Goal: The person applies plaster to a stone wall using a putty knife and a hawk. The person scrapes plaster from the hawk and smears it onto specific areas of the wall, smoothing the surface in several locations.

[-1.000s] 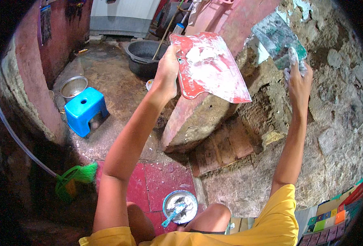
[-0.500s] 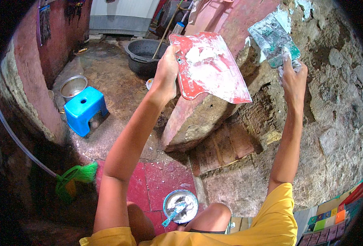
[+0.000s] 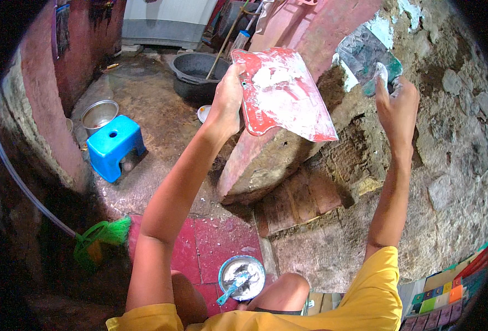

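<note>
My left hand [image 3: 228, 99] grips the left edge of a red plastic scraper [image 3: 293, 118], a wide flat sheet smeared with white putty. At the upper right my right hand [image 3: 395, 105] is closed on a smaller green scraper [image 3: 360, 52], whose blade lies against the rough wall [image 3: 448, 127]. White paste coats my right thumb and the green blade. Around that blade, white putty [image 3: 381, 30] covers patches of the wall. Between my knees stands a bowl of white putty [image 3: 238, 270] with a blue-handled spatula [image 3: 234, 289] resting in it.
A blue plastic stool [image 3: 114, 144] and a metal pot [image 3: 99, 114] stand to the left. Farther back is a black tub [image 3: 191, 83] with a stick leaning in it. A green broom [image 3: 109, 233] lies at lower left. A broken wall edge [image 3: 255, 171] juts out below the red scraper.
My right hand has moved slightly down and right, and the green scraper has changed its tilt against the wall. The red scraper has shifted a little lower.
</note>
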The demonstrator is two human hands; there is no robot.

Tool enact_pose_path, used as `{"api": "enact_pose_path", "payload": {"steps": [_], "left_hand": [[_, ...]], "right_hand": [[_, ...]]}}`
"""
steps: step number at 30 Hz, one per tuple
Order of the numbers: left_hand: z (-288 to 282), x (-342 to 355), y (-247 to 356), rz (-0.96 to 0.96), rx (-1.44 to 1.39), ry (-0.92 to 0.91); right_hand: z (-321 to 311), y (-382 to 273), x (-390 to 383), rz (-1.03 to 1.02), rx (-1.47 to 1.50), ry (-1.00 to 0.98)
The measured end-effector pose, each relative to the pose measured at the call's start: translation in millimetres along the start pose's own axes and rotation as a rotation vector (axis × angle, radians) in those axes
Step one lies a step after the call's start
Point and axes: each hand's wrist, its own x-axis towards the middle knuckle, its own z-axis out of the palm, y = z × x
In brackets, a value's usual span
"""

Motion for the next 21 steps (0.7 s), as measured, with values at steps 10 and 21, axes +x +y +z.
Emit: {"api": "enact_pose_path", "payload": {"steps": [10,21], "left_hand": [[-0.6,-4.4,2.1,-0.052,0.001,0.022],[-7.0,2.5,-5.8,-0.037,-0.054,0.041]], "right_hand": [[-6.5,11.7,16.6,-0.015,-0.053,-0.059],[-7.8,23.5,41.7,0.023,0.005,-0.064]]}}
